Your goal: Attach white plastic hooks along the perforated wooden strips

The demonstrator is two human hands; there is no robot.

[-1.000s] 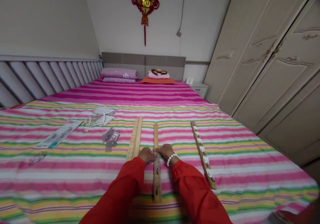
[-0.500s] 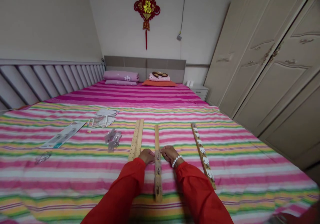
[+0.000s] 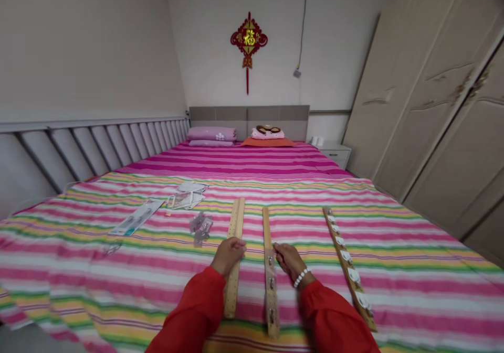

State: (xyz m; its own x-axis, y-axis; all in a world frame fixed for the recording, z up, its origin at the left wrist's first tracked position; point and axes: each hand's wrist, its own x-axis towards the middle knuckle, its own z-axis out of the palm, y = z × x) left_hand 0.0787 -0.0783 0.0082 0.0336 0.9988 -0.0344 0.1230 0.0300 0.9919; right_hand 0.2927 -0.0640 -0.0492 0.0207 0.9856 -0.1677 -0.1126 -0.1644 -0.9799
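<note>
My left hand [image 3: 228,256] is over the pale wooden strip with rows of holes [image 3: 232,290], its fingers curled together; whether it holds something small cannot be seen. To its right lies a narrow wooden strip [image 3: 266,227], with small metal hooks on clear plastic squares [image 3: 271,284] along its nearer part. My right hand [image 3: 291,263], wearing a white bead bracelet, is closed in a pinch beside this strip's right edge, its fingertips close to the topmost hook. What it pinches, if anything, is too small to make out.
Farther right lies a wooden strip with a row of white hooks [image 3: 346,258]. Left are a pile of clear plastic hook pieces [image 3: 201,227], crumpled packaging [image 3: 189,194], a flat packet [image 3: 137,216] and a small clear item [image 3: 112,247]. All rest on a striped bedsheet [image 3: 157,290].
My left hand has moved left, off the middle strip and over the perforated one. My right hand stays near the middle strip's right edge. The camera view has shifted.
</note>
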